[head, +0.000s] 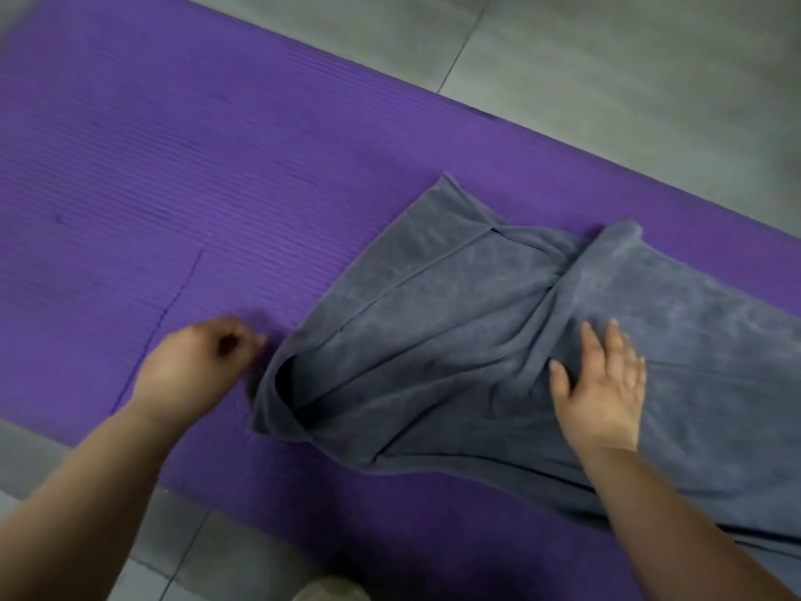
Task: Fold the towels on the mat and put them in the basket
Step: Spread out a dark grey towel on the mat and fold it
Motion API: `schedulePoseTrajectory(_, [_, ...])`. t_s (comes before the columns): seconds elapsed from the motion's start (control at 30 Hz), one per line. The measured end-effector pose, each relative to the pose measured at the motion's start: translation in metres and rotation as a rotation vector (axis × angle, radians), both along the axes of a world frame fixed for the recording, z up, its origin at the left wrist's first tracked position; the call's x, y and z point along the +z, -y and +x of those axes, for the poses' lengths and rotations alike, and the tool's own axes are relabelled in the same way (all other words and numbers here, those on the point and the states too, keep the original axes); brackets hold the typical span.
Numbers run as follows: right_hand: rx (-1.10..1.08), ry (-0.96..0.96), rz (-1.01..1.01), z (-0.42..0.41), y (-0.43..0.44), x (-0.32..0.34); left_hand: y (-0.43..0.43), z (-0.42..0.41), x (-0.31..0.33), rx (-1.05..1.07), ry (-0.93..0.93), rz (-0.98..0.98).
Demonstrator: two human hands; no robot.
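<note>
A grey towel (455,323) lies rumpled on the purple mat (173,167), spread from the middle to the right edge of the view, with loose folds and a curled-up near-left corner. My right hand (602,383) rests flat on the towel, fingers straight and spread. My left hand (203,362) hovers over the bare mat just left of the towel's near-left corner, its fingers curled and holding nothing; it is blurred. No basket is in view.
Grey floor tiles (607,58) border the mat at the far side and at the near left. A pale rounded object (331,589) shows at the bottom edge. The mat's left half is bare.
</note>
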State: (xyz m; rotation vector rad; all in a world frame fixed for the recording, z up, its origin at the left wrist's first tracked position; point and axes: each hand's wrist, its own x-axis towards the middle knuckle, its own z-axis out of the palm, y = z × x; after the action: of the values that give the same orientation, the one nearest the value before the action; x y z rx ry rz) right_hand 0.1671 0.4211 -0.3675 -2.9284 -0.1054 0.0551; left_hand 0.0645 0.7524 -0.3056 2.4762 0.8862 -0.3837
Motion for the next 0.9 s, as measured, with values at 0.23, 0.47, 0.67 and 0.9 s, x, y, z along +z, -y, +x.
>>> schedulePoseTrajectory(0.23, [-0.112,-0.209,-0.002,-0.009,0.0,-0.011,0.034,0.147,-0.033,-0.402,0.332,0.004])
schedulePoseTrajectory(0.47, [-0.017,-0.294,0.008,0.001,0.014,-0.001,0.094,0.254,-0.038,-0.904,0.093,0.294])
schedulePoseTrajectory(0.67, [0.085,0.158,-0.043,0.0,0.036,0.003,0.064,0.294,-0.024,-0.475,0.244,0.274])
schedulePoseTrajectory(0.9, [0.164,-0.01,-0.167,-0.014,0.029,-0.012,0.031,0.266,-0.036,-0.294,0.355,0.006])
